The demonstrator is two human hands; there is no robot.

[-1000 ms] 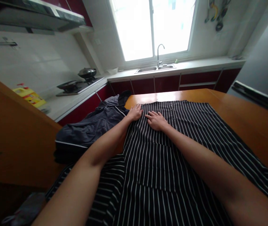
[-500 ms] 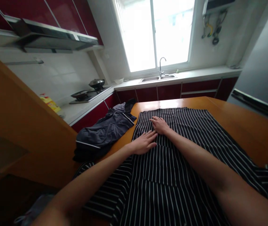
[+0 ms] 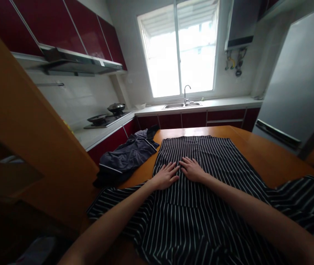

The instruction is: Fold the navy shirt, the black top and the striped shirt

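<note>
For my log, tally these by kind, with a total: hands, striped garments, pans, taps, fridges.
Hands: 2 (left hand, right hand)
Striped garment: 1
Pans: 2 (back pan, front pan)
Tap: 1
Fridge: 1
Total: 7

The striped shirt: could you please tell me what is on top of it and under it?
The left hand and right hand lie on the shirt. Under it is the table, seen past its edges; anything else there is covered.

One striped shirt [image 3: 192, 198], two pans [image 3: 116, 107], one faucet [image 3: 185, 95]
</note>
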